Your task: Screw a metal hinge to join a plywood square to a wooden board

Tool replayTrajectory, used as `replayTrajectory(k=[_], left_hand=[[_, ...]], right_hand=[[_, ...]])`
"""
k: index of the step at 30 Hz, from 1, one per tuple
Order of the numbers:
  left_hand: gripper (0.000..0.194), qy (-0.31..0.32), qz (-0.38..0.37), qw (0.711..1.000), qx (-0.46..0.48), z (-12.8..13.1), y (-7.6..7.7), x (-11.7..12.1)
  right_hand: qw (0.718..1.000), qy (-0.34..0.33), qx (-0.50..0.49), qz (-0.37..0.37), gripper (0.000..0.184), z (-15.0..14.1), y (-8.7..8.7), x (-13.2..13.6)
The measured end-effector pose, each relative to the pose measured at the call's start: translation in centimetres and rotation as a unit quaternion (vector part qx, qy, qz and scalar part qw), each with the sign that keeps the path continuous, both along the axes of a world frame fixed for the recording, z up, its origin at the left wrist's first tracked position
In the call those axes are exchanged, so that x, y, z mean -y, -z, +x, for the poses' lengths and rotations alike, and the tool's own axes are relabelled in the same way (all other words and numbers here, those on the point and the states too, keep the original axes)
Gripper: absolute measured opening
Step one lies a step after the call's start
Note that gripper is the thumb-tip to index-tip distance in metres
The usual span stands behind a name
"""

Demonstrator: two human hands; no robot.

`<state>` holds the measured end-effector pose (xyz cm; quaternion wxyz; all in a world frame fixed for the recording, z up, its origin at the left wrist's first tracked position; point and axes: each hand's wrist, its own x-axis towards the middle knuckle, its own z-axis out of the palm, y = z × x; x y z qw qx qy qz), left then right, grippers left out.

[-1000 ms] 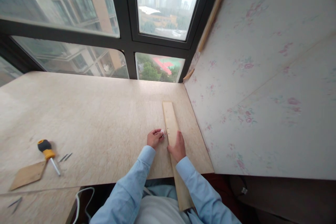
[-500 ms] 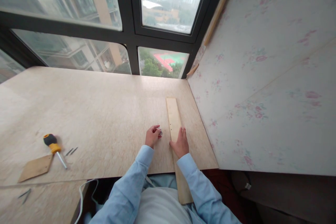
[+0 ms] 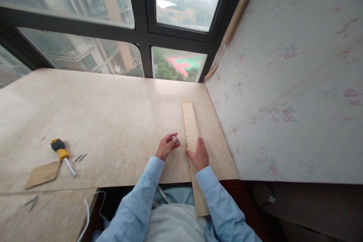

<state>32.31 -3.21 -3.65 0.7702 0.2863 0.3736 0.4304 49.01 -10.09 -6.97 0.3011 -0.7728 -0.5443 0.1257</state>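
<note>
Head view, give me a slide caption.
Left hand holds a small shiny piece; right hand spans the wooden board.

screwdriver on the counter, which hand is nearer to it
Left. The left hand, holding a small metal piece, is right of the screwdriver; the right hand, at the wooden board, is farther right.

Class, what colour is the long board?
The long board is pale yellowish tan, clearest in the head view.

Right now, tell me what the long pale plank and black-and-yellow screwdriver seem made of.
Long pale plank: probably wood, matte, by its tan face. Black-and-yellow screwdriver: handle perhaps matte plastic or rubber, by its bold colours; shaft likely smooth metal, being silvery.
</note>
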Motion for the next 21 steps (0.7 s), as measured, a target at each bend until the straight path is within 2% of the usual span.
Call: replayTrajectory(k=[4,7,9,12,15,17,21], left_hand=[[0.059,0.003,-0.003,1.0,0.02,-0.5,-0.3,0.8],[0.061,0.0,0.006,1.0,0.006,-0.8,-0.4,1.2],[0.061,0.001,0.022,1.0,-0.009,-0.9,-0.5,1.5],[0.059,0.011,0.052,0.998,-0.023,-0.8,-1.0,1.8],[0.06,0.009,0.063,0.998,-0.026,-0.7,-1.8,2.0],[0.062,0.001,0.065,0.997,-0.032,-0.6,-2.2,2.1],[0.062,-0.012,0.072,0.996,-0.048,-0.6,-2.8,2.2]], right_hand=[[0.999,-0.02,-0.03,0.009,0.08,1.2,-0.4,0.1],[0.997,-0.047,-0.053,0.041,0.065,1.5,-2.4,0.2],[0.989,-0.092,-0.086,0.072,0.052,1.1,-4.2,0.3],[0.966,-0.174,-0.186,0.036,0.04,-0.2,-6.6,-0.1],[0.945,-0.222,-0.239,-0.011,0.031,-1.5,-7.8,-0.9],[0.941,-0.227,-0.25,-0.018,0.026,-1.9,-8.2,-1.3],[0.952,-0.189,-0.24,0.022,0.02,-2.0,-8.8,-1.6]])
